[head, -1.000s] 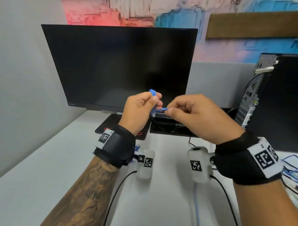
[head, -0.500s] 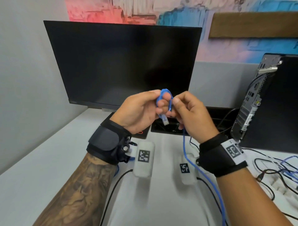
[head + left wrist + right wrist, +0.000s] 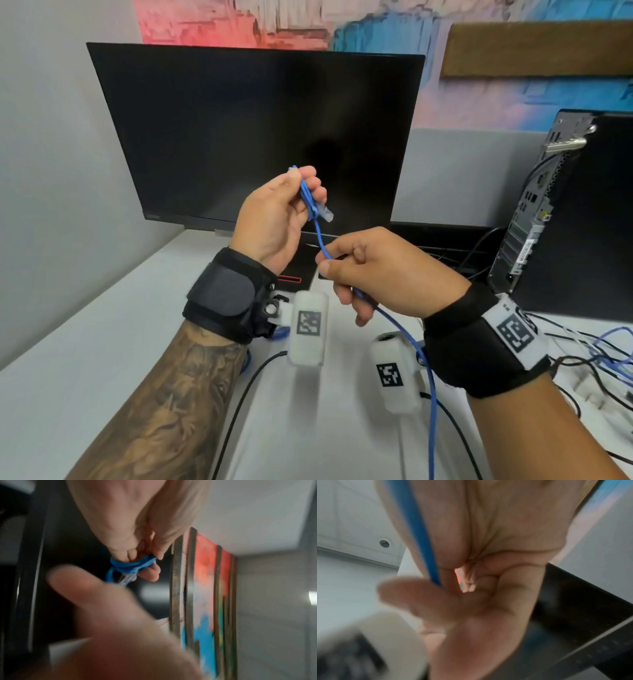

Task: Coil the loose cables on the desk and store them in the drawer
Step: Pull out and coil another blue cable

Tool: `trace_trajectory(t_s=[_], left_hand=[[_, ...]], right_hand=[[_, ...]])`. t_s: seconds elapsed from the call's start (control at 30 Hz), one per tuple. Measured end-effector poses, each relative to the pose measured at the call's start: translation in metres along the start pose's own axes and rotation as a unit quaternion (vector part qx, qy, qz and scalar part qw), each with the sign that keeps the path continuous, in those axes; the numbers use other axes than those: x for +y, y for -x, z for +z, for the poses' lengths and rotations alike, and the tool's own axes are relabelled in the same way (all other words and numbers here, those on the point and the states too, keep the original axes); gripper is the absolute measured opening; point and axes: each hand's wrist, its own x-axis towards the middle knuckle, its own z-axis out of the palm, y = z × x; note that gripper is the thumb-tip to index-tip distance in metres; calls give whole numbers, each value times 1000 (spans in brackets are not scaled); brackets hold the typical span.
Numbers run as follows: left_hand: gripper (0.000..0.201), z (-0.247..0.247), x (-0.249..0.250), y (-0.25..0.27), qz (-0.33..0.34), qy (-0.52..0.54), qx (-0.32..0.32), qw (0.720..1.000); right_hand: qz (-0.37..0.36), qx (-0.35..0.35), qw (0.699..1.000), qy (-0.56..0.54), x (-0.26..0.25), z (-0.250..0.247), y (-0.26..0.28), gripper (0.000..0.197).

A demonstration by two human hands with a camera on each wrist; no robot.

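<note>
A thin blue network cable (image 3: 318, 236) runs between both hands above the white desk (image 3: 85, 349). My left hand (image 3: 277, 216) is raised in front of the monitor and pinches small folded loops of the blue cable (image 3: 130, 565), with the clear plug (image 3: 325, 214) sticking out to the right. My right hand (image 3: 373, 270), lower and to the right, grips the cable in its curled fingers; the blue cable (image 3: 418, 534) passes across the palm and trails down past the wrist to the desk edge. No drawer is in view.
A dark monitor (image 3: 260, 137) stands close behind the hands. A black computer tower (image 3: 579, 212) stands at the right, and a tangle of black and blue cables (image 3: 603, 356) lies on the desk below it. Black leads (image 3: 239, 411) run from the wrist cameras.
The hands, together half a second ago, have drawn apart. My left hand rose and turned with the loops; my right hand slid down the cable, lower and rightward.
</note>
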Motion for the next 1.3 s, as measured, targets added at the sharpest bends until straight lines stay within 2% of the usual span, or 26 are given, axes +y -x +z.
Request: trace_trajectory(t_s=[0.03,0.1,0.17,0.23,0.33,0.43,0.57,0.73,0.83,0.9,1.0,1.1,1.2,1.3], left_hand=[[25,1,-1,2,36,-90,3,995],[22,1,-5,7,102,-256,-2,961],[23,-1,-9,10,127,-356,-41,925],[27,-1,-11,12,109,-417,-108,896],[34,4,-8,17,1,-392,-195,899],[40,12,-5,22,-69,-345,-252,902],[36,15,-1,26,-117,-261,-299,910],[34,7,7,22,-149,-125,-347,917],[32,1,5,19,-166,-55,-338,925],[31,-2,4,15,-177,0,-308,935],[28,-5,9,6,-176,108,-217,954],[25,-12,11,-4,-144,159,-94,972],[24,-20,5,-10,-94,132,-22,987],[23,-21,-1,-10,-18,-18,-3,1000]], right_hand=[[-6,-10,1000,1,-3,-2,4,18],[-31,1,999,21,-9,-6,10,21],[-93,82,989,81,-11,-12,12,21],[-147,186,965,115,-5,-21,8,21],[-164,294,930,144,13,-34,2,20],[-152,342,914,158,31,-44,-2,20],[-140,343,921,121,43,-41,-10,20],[-157,299,940,38,47,-26,-22,23],[-164,278,946,8,49,-11,-29,24],[-153,260,954,6,51,-5,-30,26],[-102,198,972,76,52,2,-30,27],[-57,127,984,115,45,12,-29,25],[-33,88,987,133,29,11,-20,19],[-24,65,991,114,13,1,-7,20]])
